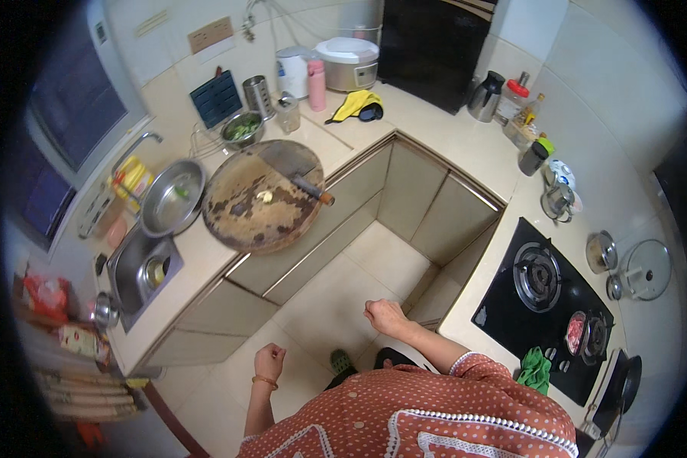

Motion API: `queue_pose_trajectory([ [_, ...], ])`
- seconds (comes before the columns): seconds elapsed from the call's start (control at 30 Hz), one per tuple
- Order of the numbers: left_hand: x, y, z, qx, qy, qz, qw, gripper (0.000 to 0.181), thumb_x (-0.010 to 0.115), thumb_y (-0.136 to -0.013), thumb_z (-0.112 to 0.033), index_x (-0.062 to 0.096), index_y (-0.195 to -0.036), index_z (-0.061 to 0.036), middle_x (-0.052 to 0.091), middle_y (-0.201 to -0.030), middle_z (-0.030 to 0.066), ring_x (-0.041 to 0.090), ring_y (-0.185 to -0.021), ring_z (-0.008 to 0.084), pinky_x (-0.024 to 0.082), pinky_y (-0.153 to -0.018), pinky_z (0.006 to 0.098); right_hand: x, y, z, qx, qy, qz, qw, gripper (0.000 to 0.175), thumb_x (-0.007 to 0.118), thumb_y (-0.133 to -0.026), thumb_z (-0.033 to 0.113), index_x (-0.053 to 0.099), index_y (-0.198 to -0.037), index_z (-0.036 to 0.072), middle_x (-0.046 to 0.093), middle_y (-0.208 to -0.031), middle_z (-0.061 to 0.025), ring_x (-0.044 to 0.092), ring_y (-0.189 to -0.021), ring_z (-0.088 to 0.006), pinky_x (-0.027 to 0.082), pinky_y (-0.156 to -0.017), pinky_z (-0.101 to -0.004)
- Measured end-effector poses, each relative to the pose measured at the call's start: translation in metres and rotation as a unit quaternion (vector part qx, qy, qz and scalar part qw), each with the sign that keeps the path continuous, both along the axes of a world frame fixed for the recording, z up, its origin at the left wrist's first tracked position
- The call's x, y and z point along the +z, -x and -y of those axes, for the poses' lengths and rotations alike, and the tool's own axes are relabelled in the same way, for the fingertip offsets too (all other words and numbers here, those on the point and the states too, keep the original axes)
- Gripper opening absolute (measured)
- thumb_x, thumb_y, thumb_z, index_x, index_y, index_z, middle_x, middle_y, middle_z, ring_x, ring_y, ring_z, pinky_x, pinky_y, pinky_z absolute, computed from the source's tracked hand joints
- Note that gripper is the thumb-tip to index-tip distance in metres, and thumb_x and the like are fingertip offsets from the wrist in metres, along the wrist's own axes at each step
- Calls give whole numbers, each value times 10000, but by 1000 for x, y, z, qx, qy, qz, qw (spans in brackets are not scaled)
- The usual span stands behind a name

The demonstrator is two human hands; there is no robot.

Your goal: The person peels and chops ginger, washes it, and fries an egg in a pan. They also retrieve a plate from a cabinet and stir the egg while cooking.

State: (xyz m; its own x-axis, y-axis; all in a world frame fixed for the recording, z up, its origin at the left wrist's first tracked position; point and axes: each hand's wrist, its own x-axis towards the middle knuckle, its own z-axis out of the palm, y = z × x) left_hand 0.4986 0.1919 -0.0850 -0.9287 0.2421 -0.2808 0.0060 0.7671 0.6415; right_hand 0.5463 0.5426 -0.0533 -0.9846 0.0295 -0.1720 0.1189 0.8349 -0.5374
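My left hand (269,360), a bangle on its wrist, hangs over the floor with its fingers curled in. Lower right of centre, my right hand (386,316) is also curled above the floor tiles. Nothing shows in either hand, and neither touches the counter. Before me on the counter sits a round, worn wooden chopping block (246,212). A cleaver (286,157) lies flat on it, the handle (315,190) reaching past the block's edge. Pale peeled pieces, perhaps garlic (265,197), rest near the block's middle.
Left of the block, a metal basin (172,194) holds a green scrap, near the sink (137,275). Behind is a bowl of chopped greens (243,130). On the right, a gas hob (504,309) carries a dish of raw meat (576,332) beside a green cloth (534,369).
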Motion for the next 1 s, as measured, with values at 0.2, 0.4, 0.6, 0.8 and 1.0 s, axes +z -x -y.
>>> queue_pose_trajectory([
  [0.2, 77, 68, -74, -25, -134, -66, 988, 75, 653, -755, -56, 616, -731, 5, 599, -657, 141, 593, -613, 274, 461, -576, 339, 6, 53, -96, -138, -81, -94, 983, 340, 676, -783, 351, 593, -691, 35, 601, -641, -168, 602, -646, -363, 489, -595, -447],
  [0.4, 209, 139, -160, -85, -141, -227, 960, 64, 640, -767, -37, 603, -738, 6, 570, -669, 126, 568, -634, 264, 451, -600, 328, 83, 158, -279, -288, -89, -229, 926, 375, 658, -811, 350, 554, -992, 39, 635, -705, -148, 638, -659, -305, 519, -587, -416],
  [0.6, 224, 225, -254, -182, -70, -282, 939, 498, 778, -655, -176, 576, -1091, -46, 538, -1017, 152, 516, -939, 325, 433, -797, 384, 124, 284, -451, -326, -44, -391, 860, 398, 640, -833, 218, 513, -1181, 72, 612, -743, -106, 591, -680, -206, 475, -639, -362],
  [0.8, 151, 252, -310, -208, 252, -219, 919, 567, 686, -706, -131, 527, -1251, -116, 424, -1307, 160, 473, -1072, 302, 418, -883, 379, 147, 367, -577, -308, -83, -473, 822, 512, 669, -833, 200, 468, -1277, 43, 572, -1021, -162, 566, -835, -240, 483, -733, -332],
  [1.0, 146, 275, -325, -239, 368, -193, 878, 372, 532, -789, -123, 569, -1159, -125, 464, -1220, 112, 503, -1025, 245, 449, -809, 355, 159, 408, -626, -348, -126, -429, 824, 521, 659, -845, 332, 510, -1248, 36, 557, -1047, -168, 552, -859, -246, 462, -792, -333],
])
